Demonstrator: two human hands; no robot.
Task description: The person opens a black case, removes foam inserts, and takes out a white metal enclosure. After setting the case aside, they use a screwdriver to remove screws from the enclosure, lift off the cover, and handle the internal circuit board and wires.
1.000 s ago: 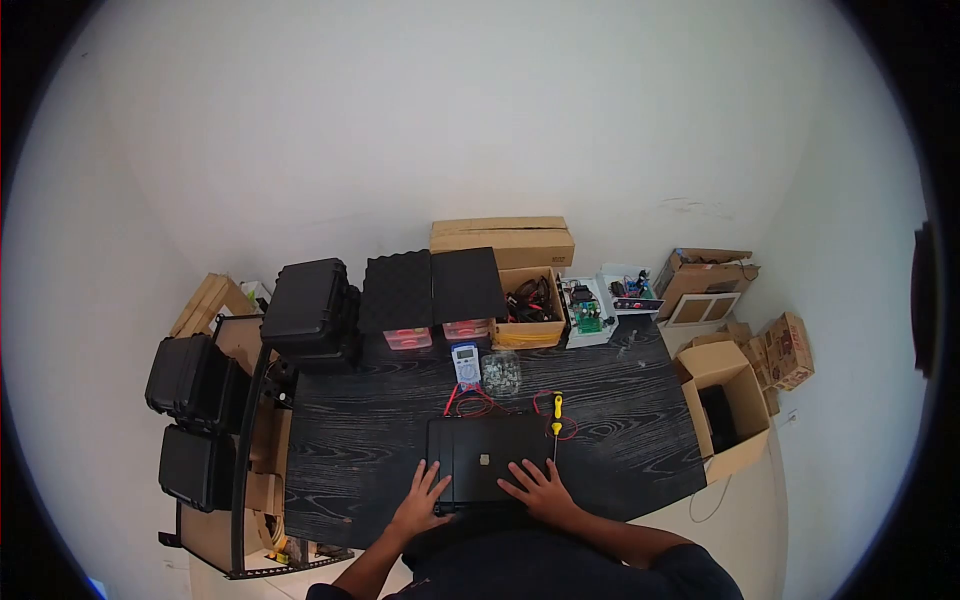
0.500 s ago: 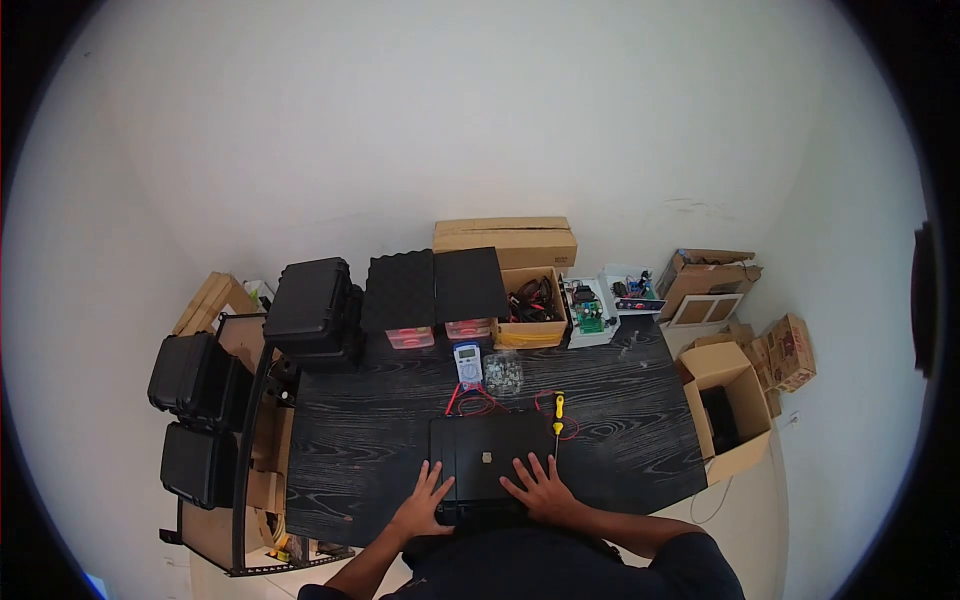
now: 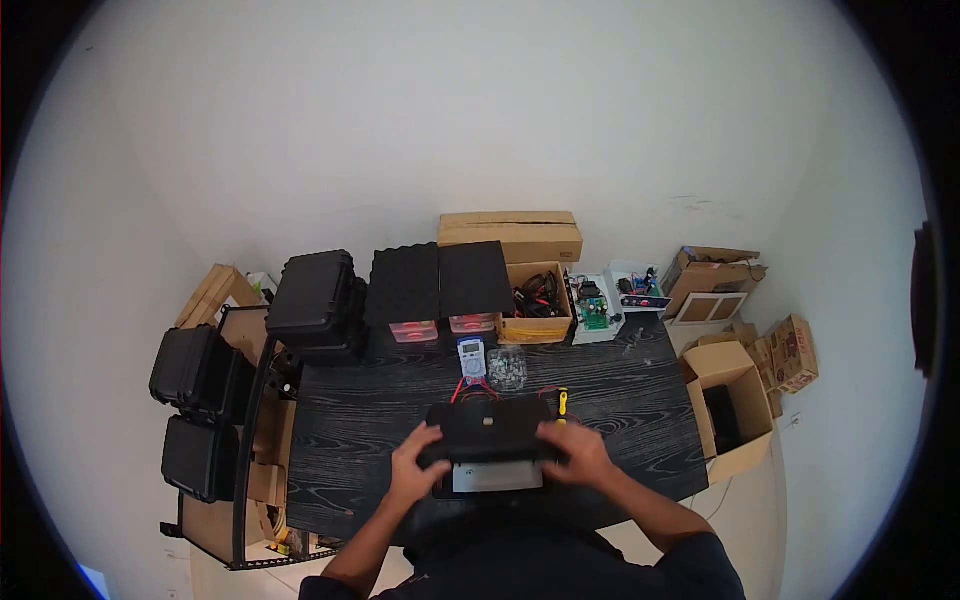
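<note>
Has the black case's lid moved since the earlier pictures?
Yes: the lid has tilted up, its near edge shifting toward the multimeter and baring a grey panel.

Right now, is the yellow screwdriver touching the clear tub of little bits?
Apart: the head view shows dark tabletop between the yellow screwdriver and the clear tub.

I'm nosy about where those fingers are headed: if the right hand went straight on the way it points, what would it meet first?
Probably the right edge of the black lid. The right hand looks already at it, though blur and depth leave actual contact unclear.
</note>
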